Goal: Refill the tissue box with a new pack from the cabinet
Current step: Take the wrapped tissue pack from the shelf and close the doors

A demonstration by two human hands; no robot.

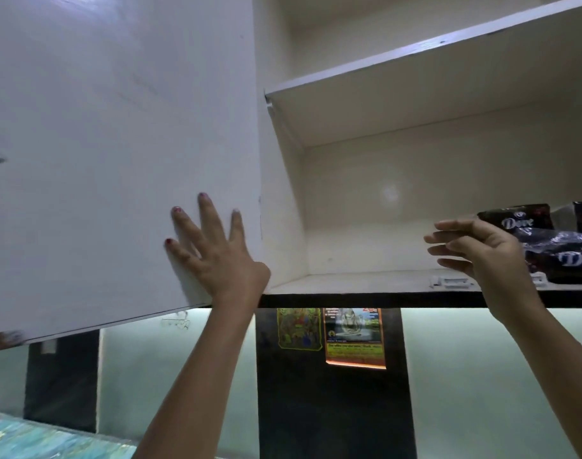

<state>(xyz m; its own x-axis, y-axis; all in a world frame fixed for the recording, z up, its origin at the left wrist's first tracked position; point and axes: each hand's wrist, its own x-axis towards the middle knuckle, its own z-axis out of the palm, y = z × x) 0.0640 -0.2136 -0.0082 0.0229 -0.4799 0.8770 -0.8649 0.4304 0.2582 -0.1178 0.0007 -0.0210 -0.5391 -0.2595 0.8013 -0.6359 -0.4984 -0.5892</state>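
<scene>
An overhead white cabinet stands open. Its door (117, 144) is swung out to the left, and my left hand (213, 253) lies flat against the door's inner face with fingers spread. On the lower shelf (349, 283) at the right lie black tissue packs (564, 256) with white lettering, one stacked behind another. My right hand (471, 250) is raised in front of the shelf, fingers apart and curved, just left of the packs and holding nothing. The tissue box is not in view.
An upper shelf (415, 54) runs across the cabinet. Below the cabinet, two printed posters (354, 336) hang on a dark wall panel between pale lit panels. A patterned blue surface (34, 438) shows at the bottom left.
</scene>
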